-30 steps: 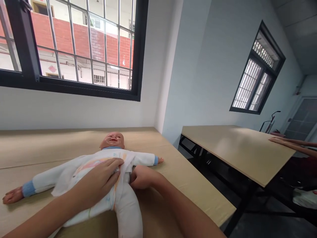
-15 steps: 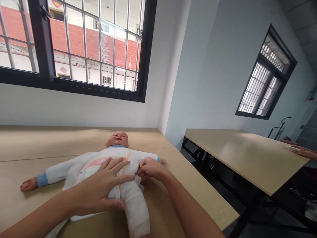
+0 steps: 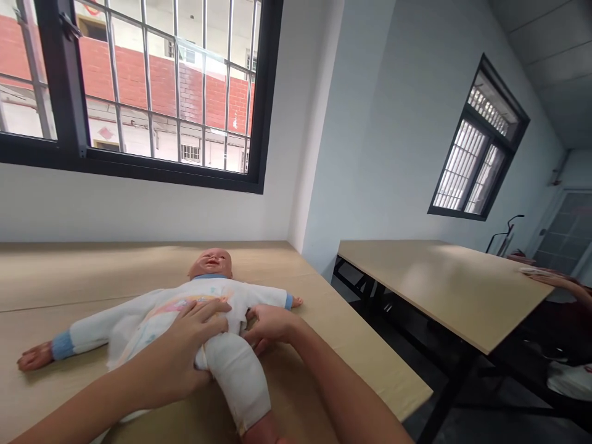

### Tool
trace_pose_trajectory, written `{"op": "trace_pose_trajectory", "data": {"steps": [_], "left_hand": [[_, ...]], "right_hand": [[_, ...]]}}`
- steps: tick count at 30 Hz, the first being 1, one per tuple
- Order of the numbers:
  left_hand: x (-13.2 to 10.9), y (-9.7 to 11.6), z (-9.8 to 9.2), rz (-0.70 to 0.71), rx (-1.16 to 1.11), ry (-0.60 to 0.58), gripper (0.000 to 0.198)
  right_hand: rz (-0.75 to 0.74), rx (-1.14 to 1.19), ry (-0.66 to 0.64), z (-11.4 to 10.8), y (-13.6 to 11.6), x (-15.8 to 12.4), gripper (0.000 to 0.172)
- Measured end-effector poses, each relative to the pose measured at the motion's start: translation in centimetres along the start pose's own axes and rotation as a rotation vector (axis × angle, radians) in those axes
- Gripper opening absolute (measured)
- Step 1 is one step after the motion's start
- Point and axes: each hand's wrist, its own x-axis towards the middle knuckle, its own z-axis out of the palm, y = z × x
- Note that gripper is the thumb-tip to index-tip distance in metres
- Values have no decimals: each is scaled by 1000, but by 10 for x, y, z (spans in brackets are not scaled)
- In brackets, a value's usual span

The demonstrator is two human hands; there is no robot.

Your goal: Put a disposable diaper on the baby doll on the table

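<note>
A baby doll (image 3: 238, 364) in a white printed suit with blue cuffs lies on its back, head toward the wall and arms stretched sideways. Across its belly and hip lies my left hand (image 3: 192, 339), fingers bent over the front and gripping the doll at the upper leg; the thumb is mostly hidden. At the doll's side, under the outstretched arm, my right hand (image 3: 272, 324) has its fingers closed on the edge of the white cloth at the waist. The fingertips are partly hidden there.
The doll rests on a light wooden table (image 3: 351, 345) against the wall below a barred window (image 3: 171, 92). Beyond a gap on the right stands a second table (image 3: 416, 277). Another person's hand (image 3: 541, 275) rests on its far edge with something white.
The left hand's spread fingers have drawn together and curled around the doll's hip. My right hand stays at the doll's side, shifting slightly on the cloth. The view has turned a little right.
</note>
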Motion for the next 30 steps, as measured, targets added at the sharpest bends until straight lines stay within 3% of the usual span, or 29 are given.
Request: {"op": "trace_pose_trajectory", "data": {"steps": [2, 7, 9, 11, 14, 17, 20, 27, 30], "left_hand": [[0, -4, 1, -6, -12, 62, 28], [3, -9, -5, -24, -68, 113, 28], [4, -10, -10, -39, -75, 105, 33], [4, -11, -13, -49, -78, 89, 34], [3, -15, -16, -32, -89, -5, 32], [0, -18, -14, 4, -90, -106, 34], [-2, -19, -11, 15, -44, -102, 38], [-7, -21, 0, 36, 54, -200, 92], [-9, -23, 2, 48, 34, -187, 114]], "right_hand": [[-2, 18, -71, -7, 2, 0, 50], [-58, 86, -327, -18, -5, -17, 100], [-82, 6, -300, -13, -9, -22, 107], [-107, -141, -180, -5, -10, -22, 99], [-143, -325, -74, 0, -10, -18, 74], [-236, -590, 81, -7, -7, -14, 41], [-303, -794, 304, -20, -5, -14, 16], [-514, -832, 474, -21, -7, -18, 26], [-520, -789, 494, -17, -10, -20, 26]]}}
